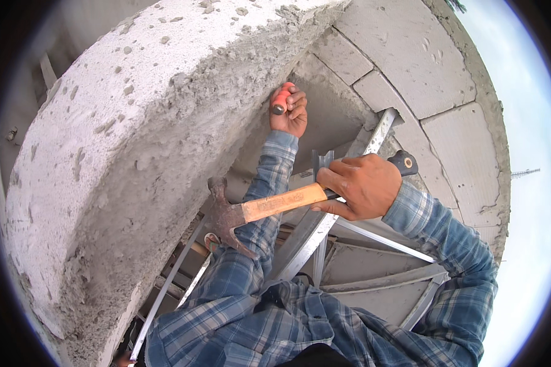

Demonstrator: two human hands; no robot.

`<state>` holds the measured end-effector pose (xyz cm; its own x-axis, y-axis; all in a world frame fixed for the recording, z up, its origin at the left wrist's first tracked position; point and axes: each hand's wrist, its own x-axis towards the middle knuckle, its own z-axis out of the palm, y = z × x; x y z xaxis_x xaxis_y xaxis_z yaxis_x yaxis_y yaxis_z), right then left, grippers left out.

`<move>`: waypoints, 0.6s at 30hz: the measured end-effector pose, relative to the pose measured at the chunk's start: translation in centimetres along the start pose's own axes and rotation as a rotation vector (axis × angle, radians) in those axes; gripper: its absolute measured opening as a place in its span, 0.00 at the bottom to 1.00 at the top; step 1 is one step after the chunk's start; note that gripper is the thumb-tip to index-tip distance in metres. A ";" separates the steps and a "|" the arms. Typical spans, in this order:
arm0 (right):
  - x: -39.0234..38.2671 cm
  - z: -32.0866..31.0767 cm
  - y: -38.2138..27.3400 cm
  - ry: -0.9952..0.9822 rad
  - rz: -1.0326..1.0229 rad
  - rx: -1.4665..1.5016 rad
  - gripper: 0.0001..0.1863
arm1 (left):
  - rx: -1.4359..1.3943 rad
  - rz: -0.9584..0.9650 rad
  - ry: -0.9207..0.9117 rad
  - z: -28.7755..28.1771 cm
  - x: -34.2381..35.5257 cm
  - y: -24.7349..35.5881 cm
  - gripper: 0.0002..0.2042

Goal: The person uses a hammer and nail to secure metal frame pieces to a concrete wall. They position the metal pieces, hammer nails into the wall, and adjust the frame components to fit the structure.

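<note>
Right hand [362, 185] is wrapped tight around the orange wooden handle of a rusty steel claw hammer [260, 210], gripping near the black butt end; the hammer lies roughly level, head pointing left, just beside the rough grey concrete block wall [134, 140]. Left hand [289, 110] is up higher, fingers curled shut around a red-handled chisel-type tool [281, 99], held right against the wall's crumbly mortar edge, so its tip is hidden. Both blue plaid sleeves [434, 232] reach up. Below sit silver metal ladder rails [315, 235], and pale blocks [410, 67] curve off behind.
</note>
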<state>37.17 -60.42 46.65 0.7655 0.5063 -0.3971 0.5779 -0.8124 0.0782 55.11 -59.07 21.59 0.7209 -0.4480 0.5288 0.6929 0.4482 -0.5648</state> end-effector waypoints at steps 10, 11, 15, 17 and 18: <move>0.2 2.3 1.2 0.028 -0.047 0.075 0.26 | 0.027 -0.005 -0.008 -1.4 0.6 0.6 0.18; -0.1 2.6 1.6 0.010 -0.030 0.043 0.26 | 0.024 -0.021 -0.002 -1.5 0.6 0.5 0.18; -1.4 2.1 4.9 -0.117 0.356 -0.050 0.28 | 0.055 -0.043 0.070 -1.3 0.3 -1.4 0.17; -1.2 1.5 5.7 -0.136 0.505 -0.063 0.29 | 0.111 -0.024 0.073 -0.5 1.7 -0.9 0.16; -1.4 1.4 4.8 -0.133 0.550 0.041 0.29 | 0.134 -0.024 0.068 -0.1 2.2 -0.5 0.16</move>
<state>38.47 -65.47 46.27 0.9069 -0.0337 -0.4200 0.0902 -0.9582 0.2715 56.31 -60.38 22.93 0.7044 -0.5090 0.4948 0.7092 0.5340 -0.4602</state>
